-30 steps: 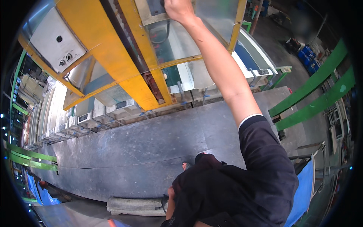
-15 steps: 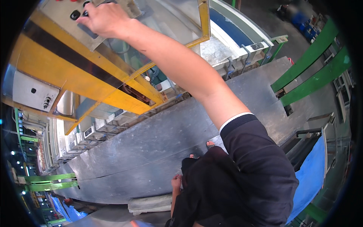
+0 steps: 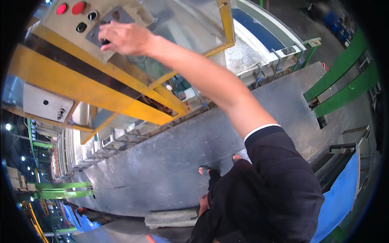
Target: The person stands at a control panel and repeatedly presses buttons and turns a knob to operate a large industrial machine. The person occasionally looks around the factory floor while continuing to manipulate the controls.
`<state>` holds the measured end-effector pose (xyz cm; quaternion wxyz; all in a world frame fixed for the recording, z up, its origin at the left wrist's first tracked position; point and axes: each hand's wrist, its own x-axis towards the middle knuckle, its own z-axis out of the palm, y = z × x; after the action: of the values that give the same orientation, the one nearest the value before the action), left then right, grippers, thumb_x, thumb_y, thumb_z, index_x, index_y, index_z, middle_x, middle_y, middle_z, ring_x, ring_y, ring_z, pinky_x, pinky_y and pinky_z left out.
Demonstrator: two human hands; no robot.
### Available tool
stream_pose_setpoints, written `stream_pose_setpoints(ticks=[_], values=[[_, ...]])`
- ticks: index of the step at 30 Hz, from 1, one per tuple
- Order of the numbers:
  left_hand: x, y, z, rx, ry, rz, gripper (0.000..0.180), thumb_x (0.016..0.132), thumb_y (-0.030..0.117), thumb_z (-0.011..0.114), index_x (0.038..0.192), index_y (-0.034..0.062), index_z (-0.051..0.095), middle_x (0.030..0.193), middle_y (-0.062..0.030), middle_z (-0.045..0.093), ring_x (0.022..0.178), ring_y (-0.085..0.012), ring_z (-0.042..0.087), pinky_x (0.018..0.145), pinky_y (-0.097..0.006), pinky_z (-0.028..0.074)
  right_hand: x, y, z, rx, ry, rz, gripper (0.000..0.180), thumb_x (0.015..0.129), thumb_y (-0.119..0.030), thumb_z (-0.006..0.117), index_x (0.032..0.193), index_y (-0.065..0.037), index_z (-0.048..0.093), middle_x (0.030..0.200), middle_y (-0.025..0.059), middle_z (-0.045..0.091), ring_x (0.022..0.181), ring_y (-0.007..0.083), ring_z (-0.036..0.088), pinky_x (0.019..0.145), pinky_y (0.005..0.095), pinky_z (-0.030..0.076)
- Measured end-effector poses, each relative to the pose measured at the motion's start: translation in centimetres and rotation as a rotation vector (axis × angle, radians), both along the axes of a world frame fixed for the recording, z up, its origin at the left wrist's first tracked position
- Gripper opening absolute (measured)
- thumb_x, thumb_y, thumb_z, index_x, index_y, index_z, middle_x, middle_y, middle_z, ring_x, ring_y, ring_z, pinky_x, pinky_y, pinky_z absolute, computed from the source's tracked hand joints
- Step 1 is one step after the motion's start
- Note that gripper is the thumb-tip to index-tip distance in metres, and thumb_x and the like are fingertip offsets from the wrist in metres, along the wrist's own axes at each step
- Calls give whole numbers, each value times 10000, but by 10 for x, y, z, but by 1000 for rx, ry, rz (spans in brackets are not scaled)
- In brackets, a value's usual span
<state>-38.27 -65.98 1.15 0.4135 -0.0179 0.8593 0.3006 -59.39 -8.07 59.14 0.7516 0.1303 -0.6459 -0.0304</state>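
My right arm (image 3: 214, 83) stretches up and left across the view to a beige control panel (image 3: 69, 24). The fingers of my right hand (image 3: 127, 38) curl round a black control knob (image 3: 105, 41) on a grey plate of that panel. Just beyond it are a black switch (image 3: 81, 27), a black-and-silver selector switch (image 3: 92, 15) and a red push button (image 3: 78, 7). My left hand (image 3: 204, 203) hangs low beside my dark clothing, partly covered by it; its fingers cannot be made out.
A yellow machine frame (image 3: 105, 97) with clear panels stands in front of me. Dark metal floor plates (image 3: 194, 150) run beneath my feet. Green curved beams (image 3: 340, 77) rise at the right, near a blue sheet (image 3: 340, 194). A grey slab (image 3: 172, 218) lies behind me.
My right hand has moved down and right across the panel, from the black switches to the knob on the grey plate. The view has shifted, and one foot has moved.
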Motion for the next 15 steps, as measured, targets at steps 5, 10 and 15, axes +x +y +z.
stream_pose_setpoints(ticks=[5, 10, 15], values=[[9, 6, 5, 53, -112, 252, 273, 800, 226, 584, 980, 24, 619, 732, -55, 625, 648, -130, 556, 590, -268, 440, 8, -5, -5, -89, -102, 13, 281, 826, -380, 528, 910, -113, 549, 867, 79, 619, 784, 238, 608, 641, 332, 507], [15, -6, -26, 66, 7, 120, 282, 797, 227, 569, 967, 8, 618, 754, -76, 634, 696, -155, 586, 637, -277, 449, 39, -20, 13, -226, -243, 205, 225, 795, -239, 560, 890, -53, 477, 851, 132, 552, 802, 328, 562, 643, 391, 467], [4, 35, -14, 56, -6, 101, 294, 798, 225, 563, 957, -18, 611, 765, -89, 636, 712, -161, 594, 657, -275, 453, 45, -26, 23, -308, -315, 192, 236, 833, -264, 518, 890, -41, 467, 754, 186, 576, 728, 364, 574, 603, 439, 464]])
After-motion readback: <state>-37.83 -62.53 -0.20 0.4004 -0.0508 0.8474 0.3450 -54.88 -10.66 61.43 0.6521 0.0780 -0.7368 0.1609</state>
